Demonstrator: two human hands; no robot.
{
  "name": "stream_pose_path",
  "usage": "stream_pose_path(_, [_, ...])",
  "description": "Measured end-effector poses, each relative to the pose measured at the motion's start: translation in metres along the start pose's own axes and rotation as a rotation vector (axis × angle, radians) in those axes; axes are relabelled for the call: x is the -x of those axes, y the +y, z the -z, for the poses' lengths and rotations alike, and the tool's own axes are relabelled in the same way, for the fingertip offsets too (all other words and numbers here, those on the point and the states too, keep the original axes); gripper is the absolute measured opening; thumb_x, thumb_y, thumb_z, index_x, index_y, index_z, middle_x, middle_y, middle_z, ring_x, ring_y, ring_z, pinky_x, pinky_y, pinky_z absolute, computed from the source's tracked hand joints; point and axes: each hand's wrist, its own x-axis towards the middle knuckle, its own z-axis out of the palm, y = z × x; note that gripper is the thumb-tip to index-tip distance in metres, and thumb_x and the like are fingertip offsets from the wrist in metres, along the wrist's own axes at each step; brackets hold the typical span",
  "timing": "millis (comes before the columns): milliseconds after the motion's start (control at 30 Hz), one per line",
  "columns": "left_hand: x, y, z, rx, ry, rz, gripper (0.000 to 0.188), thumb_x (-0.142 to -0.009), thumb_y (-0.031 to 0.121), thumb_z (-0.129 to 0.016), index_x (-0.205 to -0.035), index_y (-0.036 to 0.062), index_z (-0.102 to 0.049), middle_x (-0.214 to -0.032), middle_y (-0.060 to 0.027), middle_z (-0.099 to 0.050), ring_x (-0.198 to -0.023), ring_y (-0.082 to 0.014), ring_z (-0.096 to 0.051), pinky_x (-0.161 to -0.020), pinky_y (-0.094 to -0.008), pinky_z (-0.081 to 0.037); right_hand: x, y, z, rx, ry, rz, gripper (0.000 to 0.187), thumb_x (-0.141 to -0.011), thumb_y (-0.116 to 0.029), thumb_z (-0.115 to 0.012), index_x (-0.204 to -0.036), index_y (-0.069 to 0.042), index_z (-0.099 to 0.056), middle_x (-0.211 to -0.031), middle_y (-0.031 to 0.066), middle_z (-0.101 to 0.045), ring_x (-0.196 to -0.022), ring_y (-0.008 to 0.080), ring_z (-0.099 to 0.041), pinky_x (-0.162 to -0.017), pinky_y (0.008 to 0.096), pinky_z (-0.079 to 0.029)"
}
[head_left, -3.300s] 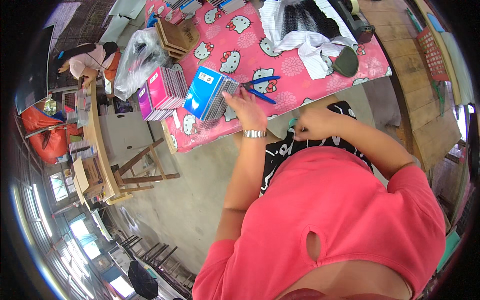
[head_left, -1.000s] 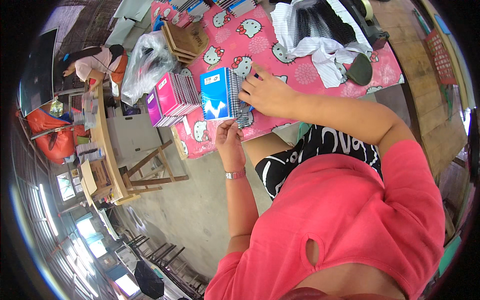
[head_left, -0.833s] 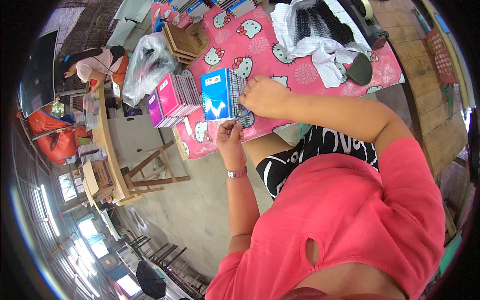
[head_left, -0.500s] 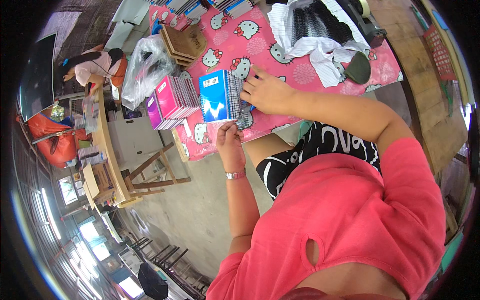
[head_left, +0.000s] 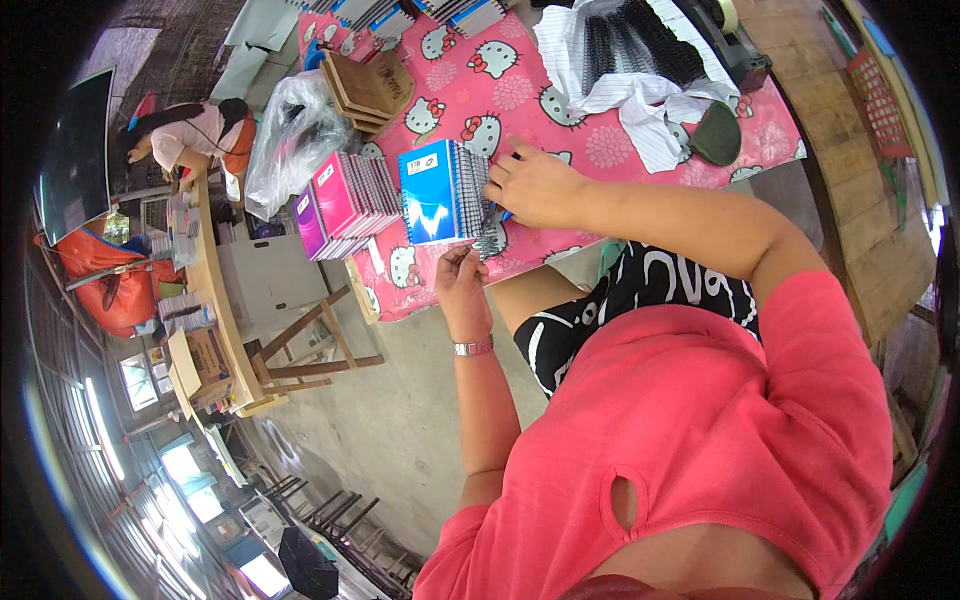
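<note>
A stack of blue spiral notebooks lies on the pink table near its front edge, wire coils facing right. My right hand is beside the coils with its fingers bent inward. A small blue piece shows beneath this hand; what it belongs to is hidden. At the near end of the stack, my left hand has its fingers curled into a pinch, close to a loose-looking stretch of coil. Whatever the pinch holds is too small to tell. Left of the blue stack are pink notebooks and purple notebooks.
Wooden blocks and a clear plastic bag sit at the far left. Black coils lie on white paper at the back right, near a dark green pouch. Another person bends over a wooden bench.
My right hand has shifted very slightly at the coils, its fingers a little more bent. My left hand stays nearly in place. The other person has moved a little.
</note>
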Motion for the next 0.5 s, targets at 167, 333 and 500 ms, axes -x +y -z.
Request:
stream_pose_path(167, [-0.003, -0.002, -0.007, -0.124, -0.012, -0.023, 0.016, -0.086, 0.001, -0.066, -0.098, 0.0005, -0.057, -0.08, -0.0009, -0.057, -0.064, -0.0069, -0.05, -0.056, -0.0206, -0.038, -0.011, -0.007, 0.002, -0.018, -0.143, -0.015, 0.017, -0.083, -0.018, -0.053, -0.089, -0.008, -0.066, -0.088, 0.0084, -0.067, -0.086, 0.0231, -0.063, -0.078, 0.037, -0.047])
stream_pose_path(333, [-0.006, -0.006, -0.001, -0.112, -0.008, -0.027, 0.017, -0.085, 0.0, -0.067, -0.099, 0.0007, -0.057, -0.079, -0.0006, -0.057, -0.063, -0.0072, -0.05, -0.055, -0.0212, -0.039, -0.01, -0.008, 0.002, -0.067, -0.364, -0.096, 0.016, -0.082, -0.019, -0.053, -0.083, -0.012, -0.067, -0.087, 0.0061, -0.068, -0.085, 0.0226, -0.065, -0.077, 0.0362, -0.047])
stream_pose_path(500, [-0.007, -0.008, 0.004, 0.005, -0.016, 0.033, 0.015, -0.085, -0.001, -0.065, -0.097, 0.0015, -0.056, -0.083, -0.0031, -0.059, -0.064, -0.0099, -0.051, -0.058, -0.0226, -0.04, 0.001, 0.001, -0.007, 0.052, 0.059, 0.0, 0.016, -0.082, -0.019, -0.054, -0.083, -0.012, -0.067, -0.087, 0.0066, -0.068, -0.086, 0.0224, -0.065, -0.077, 0.0367, -0.047])
